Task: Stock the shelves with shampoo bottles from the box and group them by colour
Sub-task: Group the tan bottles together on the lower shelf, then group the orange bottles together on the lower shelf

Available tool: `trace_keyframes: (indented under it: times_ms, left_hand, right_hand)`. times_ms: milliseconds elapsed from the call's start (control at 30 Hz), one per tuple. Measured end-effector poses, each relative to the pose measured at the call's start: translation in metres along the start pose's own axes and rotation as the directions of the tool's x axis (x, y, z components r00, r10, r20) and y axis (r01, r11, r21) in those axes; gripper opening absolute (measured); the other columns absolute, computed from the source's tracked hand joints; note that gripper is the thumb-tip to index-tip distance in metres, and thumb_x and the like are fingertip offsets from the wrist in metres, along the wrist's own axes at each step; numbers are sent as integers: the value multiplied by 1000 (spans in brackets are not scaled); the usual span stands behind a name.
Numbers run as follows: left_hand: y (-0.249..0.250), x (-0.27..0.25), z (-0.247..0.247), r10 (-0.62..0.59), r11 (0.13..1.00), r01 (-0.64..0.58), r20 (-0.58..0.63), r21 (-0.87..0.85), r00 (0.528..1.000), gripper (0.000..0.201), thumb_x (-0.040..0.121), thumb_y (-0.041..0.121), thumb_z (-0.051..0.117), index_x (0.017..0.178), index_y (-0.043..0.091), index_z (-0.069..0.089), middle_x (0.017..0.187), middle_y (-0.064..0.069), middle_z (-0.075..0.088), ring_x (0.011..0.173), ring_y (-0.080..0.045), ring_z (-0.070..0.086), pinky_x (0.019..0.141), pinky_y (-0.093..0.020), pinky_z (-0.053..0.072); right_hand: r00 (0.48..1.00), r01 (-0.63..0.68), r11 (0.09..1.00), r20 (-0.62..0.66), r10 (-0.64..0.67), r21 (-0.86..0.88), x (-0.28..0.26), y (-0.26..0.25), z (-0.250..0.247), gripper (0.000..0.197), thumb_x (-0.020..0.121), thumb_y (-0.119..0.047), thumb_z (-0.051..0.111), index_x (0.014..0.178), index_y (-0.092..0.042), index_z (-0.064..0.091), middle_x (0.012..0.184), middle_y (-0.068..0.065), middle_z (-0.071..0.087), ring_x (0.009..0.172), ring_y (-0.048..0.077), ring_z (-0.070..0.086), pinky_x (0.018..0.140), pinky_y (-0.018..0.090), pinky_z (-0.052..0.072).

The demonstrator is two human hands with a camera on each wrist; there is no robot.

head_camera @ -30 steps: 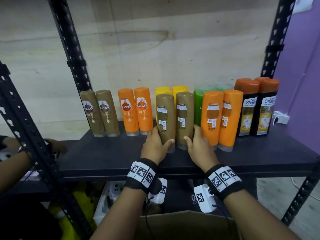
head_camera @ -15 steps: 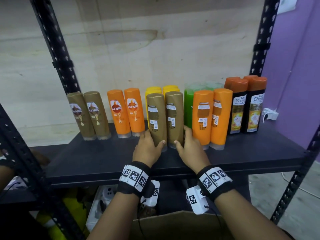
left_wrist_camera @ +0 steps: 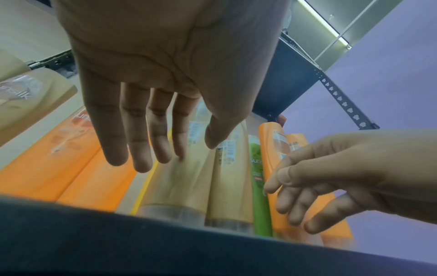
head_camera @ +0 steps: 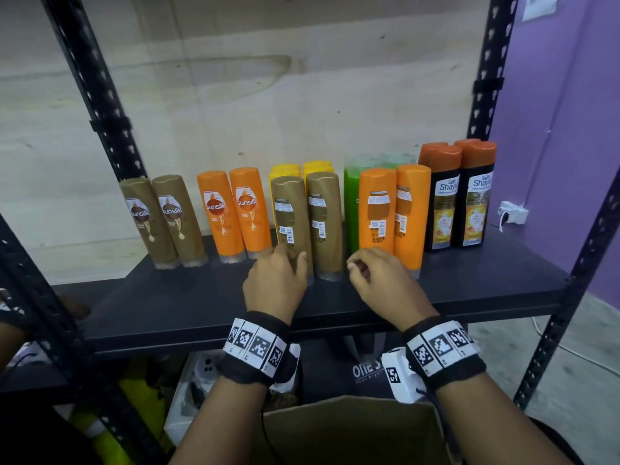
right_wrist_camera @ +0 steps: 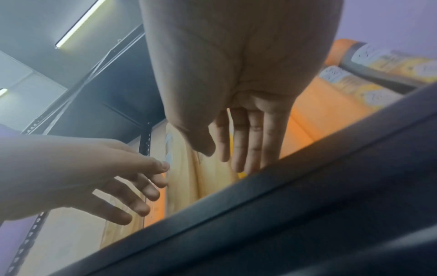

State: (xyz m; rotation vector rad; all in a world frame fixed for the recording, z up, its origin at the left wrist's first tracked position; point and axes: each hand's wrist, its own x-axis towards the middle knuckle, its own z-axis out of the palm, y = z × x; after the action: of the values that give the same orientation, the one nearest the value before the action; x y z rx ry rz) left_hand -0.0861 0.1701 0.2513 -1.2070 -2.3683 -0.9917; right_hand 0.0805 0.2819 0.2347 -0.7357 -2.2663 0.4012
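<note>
The left hand (head_camera: 275, 283) is loose-fingered, its fingertips (left_wrist_camera: 179, 149) touching a brown bottle (head_camera: 291, 226) on the shelf (head_camera: 469, 283). The right hand (head_camera: 382, 283) is relaxed, holding nothing, beside a second brown bottle (head_camera: 324, 223). Orange bottles (head_camera: 396, 213) and a green bottle (head_camera: 350, 209) crowd alongside. The box (head_camera: 352, 431) sits below.

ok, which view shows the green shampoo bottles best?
Left wrist: one translucent green shampoo bottle shows along its length, label partly readable. Head view has the green bottles mostly hidden behind orange ones. In the right wrist view I can't make them out.
</note>
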Motion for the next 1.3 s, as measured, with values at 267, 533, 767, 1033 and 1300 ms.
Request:
trace_keyframes:
  times_ms: [267, 533, 767, 1033, 1300]
  left_hand:
    - [42, -10, 17, 239, 968, -243, 66, 56, 969, 30, 100, 42, 53, 93, 15, 64, 96, -3, 63, 84, -26, 64, 57, -31, 40]
    - [80, -7, 47, 279, 953, -268, 64, -142, 958, 51, 101, 42, 53, 143, 14, 46, 131, -8, 58, 113, -28, 63, 82, -42, 55]
    - [90, -5, 74, 203, 893, -99, 194, -439, 960, 84, 97, 43, 62, 160, 21, 11, 148, -10, 51, 130, -30, 56, 103, -52, 49]
    - [93, -3, 85, 186, 848, -72, 168, -525, 968, 74, 98, 29, 64, 155, 18, 19, 148, -11, 47, 131, -30, 53, 105, -47, 47]
    - [88, -17, 84, 224, 823, -127, 112, -554, 968, 77, 98, 26, 66, 156, 18, 18, 151, -10, 39, 134, -22, 45, 102, -28, 37]
  right_hand:
    - [983, -38, 991, -183, 13, -131, -15, 14, -34, 17, 102, -21, 54, 100, -10, 68, 106, 4, 58, 105, 20, 54, 78, 37, 53]
    - [909, -111, 993, -398, 120, 48, -14, 42, -40, 21, 99, -19, 59, 118, -12, 62, 121, 6, 51, 113, 22, 54, 91, 39, 52]
    - [901, -252, 920, -275, 336, 300, -3, 66, -30, 58, 98, -28, 64, 149, -21, 37, 147, 5, 43, 128, 20, 51, 99, 36, 48]
    - [903, -301, 877, -184, 388, 374, 3, 75, -23, 62, 99, -29, 65, 152, -26, 32, 143, 7, 56, 125, 23, 58, 95, 32, 48]
    - [906, -288, 877, -188, 380, 385, -9, 76, -34, 69, 92, -31, 74, 150, -24, 37, 142, 4, 54, 122, 18, 58, 98, 35, 52]
